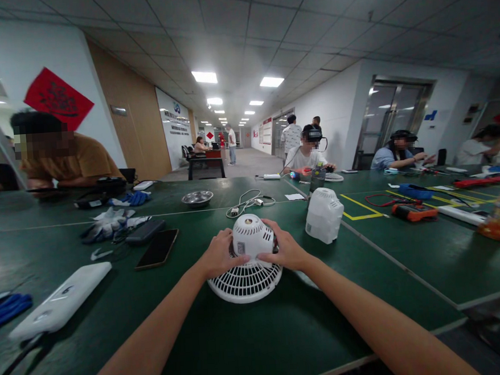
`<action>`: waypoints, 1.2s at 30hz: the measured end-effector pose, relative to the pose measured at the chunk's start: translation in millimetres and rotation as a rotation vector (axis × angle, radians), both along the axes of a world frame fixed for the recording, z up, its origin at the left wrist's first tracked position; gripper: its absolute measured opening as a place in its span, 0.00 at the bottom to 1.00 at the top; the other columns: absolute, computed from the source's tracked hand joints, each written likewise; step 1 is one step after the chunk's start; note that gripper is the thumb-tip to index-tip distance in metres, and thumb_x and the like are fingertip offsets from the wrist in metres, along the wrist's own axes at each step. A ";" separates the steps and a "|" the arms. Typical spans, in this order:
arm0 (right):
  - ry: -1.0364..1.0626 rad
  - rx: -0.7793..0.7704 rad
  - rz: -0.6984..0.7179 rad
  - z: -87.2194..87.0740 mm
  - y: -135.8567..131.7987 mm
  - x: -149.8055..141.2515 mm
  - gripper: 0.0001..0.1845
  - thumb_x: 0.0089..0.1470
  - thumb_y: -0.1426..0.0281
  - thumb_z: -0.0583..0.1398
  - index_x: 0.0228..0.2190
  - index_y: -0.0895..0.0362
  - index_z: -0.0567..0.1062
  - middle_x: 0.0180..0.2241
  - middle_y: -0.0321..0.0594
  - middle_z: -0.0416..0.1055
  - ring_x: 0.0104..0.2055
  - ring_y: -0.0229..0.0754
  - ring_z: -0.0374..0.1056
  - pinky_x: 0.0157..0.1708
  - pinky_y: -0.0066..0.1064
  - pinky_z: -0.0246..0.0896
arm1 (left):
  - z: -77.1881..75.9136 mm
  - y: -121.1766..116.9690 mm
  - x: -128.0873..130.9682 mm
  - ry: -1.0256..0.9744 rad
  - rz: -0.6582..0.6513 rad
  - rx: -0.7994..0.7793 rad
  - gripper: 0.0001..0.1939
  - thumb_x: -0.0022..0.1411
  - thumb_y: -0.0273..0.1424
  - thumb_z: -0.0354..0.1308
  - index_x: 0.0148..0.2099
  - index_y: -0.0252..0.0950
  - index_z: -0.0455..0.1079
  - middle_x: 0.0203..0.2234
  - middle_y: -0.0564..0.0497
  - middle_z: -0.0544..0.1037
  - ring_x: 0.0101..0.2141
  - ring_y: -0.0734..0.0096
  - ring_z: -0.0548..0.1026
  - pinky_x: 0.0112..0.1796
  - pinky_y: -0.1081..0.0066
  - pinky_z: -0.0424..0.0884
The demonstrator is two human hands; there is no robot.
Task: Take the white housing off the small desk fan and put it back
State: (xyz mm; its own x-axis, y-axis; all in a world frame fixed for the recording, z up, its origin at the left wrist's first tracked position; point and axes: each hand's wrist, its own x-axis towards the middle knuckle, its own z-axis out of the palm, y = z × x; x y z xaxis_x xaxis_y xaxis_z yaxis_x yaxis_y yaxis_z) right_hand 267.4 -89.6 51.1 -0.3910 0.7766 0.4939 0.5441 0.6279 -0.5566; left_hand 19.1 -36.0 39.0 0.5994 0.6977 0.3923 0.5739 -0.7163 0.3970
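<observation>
A white fan motor housing [250, 236] with vent slots sits above a round white fan grille [245, 285], which lies on the green table. My left hand [222, 253] is closed around the housing's left side, its thumb across the lower front. On the other side my right hand [287, 247] grips the housing the same way, and the two thumbs nearly meet. The fingers behind the housing are partly hidden. Whether the housing is joined to the grille I cannot tell. Just beyond lies a coiled white cable [251, 201].
Right of my hands stands a white translucent plastic cover [324, 216], with a dark bottle [317, 178] behind it. To the left lie a phone [157, 249], a white power bank [63, 300] and gloves [109, 223]. A metal bowl [197, 198] stands farther back. Several people sit around the table.
</observation>
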 end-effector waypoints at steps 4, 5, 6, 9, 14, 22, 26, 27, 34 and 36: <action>-0.004 0.014 0.001 2.4 -1.1 -0.4 0.48 0.44 0.59 0.68 0.61 0.53 0.53 0.59 0.48 0.61 0.58 0.53 0.61 0.57 0.47 0.55 | -0.3 -0.3 -0.2 0.010 -0.006 0.007 0.36 0.53 0.55 0.58 0.57 0.38 0.66 0.48 0.42 0.70 0.46 0.53 0.68 0.47 0.54 0.64; -0.004 0.020 0.000 2.9 -1.3 -0.6 0.48 0.44 0.59 0.68 0.61 0.53 0.53 0.59 0.48 0.61 0.58 0.53 0.61 0.57 0.47 0.55 | -0.4 -0.4 -0.3 0.012 -0.006 0.009 0.36 0.53 0.55 0.58 0.58 0.38 0.65 0.48 0.42 0.70 0.47 0.53 0.68 0.47 0.54 0.64; -0.002 0.024 -0.001 3.3 -1.6 -0.8 0.47 0.44 0.59 0.68 0.60 0.53 0.54 0.58 0.48 0.61 0.58 0.53 0.62 0.57 0.47 0.55 | -0.6 -0.5 -0.4 0.014 -0.005 0.010 0.37 0.53 0.55 0.58 0.58 0.38 0.65 0.48 0.42 0.70 0.47 0.52 0.68 0.47 0.53 0.64; 0.012 0.027 -0.012 4.9 -2.6 -0.9 0.47 0.43 0.59 0.69 0.60 0.53 0.55 0.57 0.47 0.63 0.56 0.52 0.64 0.55 0.45 0.58 | -1.0 -0.6 -0.6 0.016 -0.006 0.018 0.38 0.52 0.55 0.59 0.60 0.39 0.63 0.50 0.41 0.69 0.49 0.51 0.67 0.49 0.53 0.63; 0.022 -0.007 -0.037 9.1 -5.5 0.0 0.44 0.46 0.57 0.67 0.60 0.54 0.57 0.52 0.45 0.68 0.49 0.50 0.68 0.49 0.42 0.62 | 1.1 -0.7 -0.8 -0.017 -0.029 0.020 0.38 0.51 0.54 0.61 0.59 0.40 0.63 0.50 0.42 0.70 0.49 0.50 0.67 0.49 0.52 0.63; -0.054 0.018 -0.109 10.3 -6.8 -1.6 0.41 0.47 0.57 0.65 0.59 0.55 0.59 0.49 0.46 0.70 0.47 0.51 0.69 0.47 0.41 0.61 | 4.0 -1.9 -2.2 -0.028 -0.048 -0.013 0.31 0.58 0.53 0.54 0.56 0.38 0.67 0.47 0.43 0.71 0.45 0.54 0.68 0.45 0.56 0.65; -0.073 0.013 -0.111 9.0 -5.8 -1.1 0.40 0.48 0.57 0.65 0.59 0.55 0.60 0.47 0.45 0.72 0.45 0.50 0.69 0.46 0.41 0.61 | 5.0 -3.3 -1.1 -0.015 -0.034 0.000 0.31 0.57 0.53 0.55 0.55 0.37 0.68 0.46 0.43 0.71 0.44 0.54 0.69 0.45 0.56 0.65; -0.071 0.008 -0.105 8.6 -5.4 -0.7 0.40 0.48 0.57 0.65 0.59 0.55 0.60 0.46 0.45 0.72 0.44 0.50 0.69 0.46 0.41 0.61 | 5.7 -4.2 -0.8 -0.014 -0.033 0.004 0.31 0.57 0.53 0.55 0.54 0.37 0.68 0.46 0.43 0.71 0.44 0.54 0.69 0.45 0.57 0.65; -0.050 -0.028 -0.106 5.9 -3.4 2.2 0.38 0.49 0.56 0.64 0.57 0.55 0.62 0.45 0.45 0.73 0.43 0.48 0.69 0.44 0.40 0.61 | 8.0 -6.7 0.6 -0.002 -0.001 0.021 0.31 0.57 0.54 0.54 0.53 0.37 0.69 0.44 0.43 0.71 0.44 0.53 0.69 0.44 0.56 0.65; -0.049 -0.036 -0.100 6.4 -3.4 2.6 0.37 0.49 0.55 0.64 0.57 0.56 0.63 0.45 0.45 0.73 0.43 0.47 0.69 0.44 0.39 0.61 | 7.7 -5.6 0.7 0.004 0.011 0.012 0.31 0.57 0.54 0.54 0.53 0.37 0.69 0.44 0.43 0.71 0.44 0.53 0.69 0.44 0.57 0.65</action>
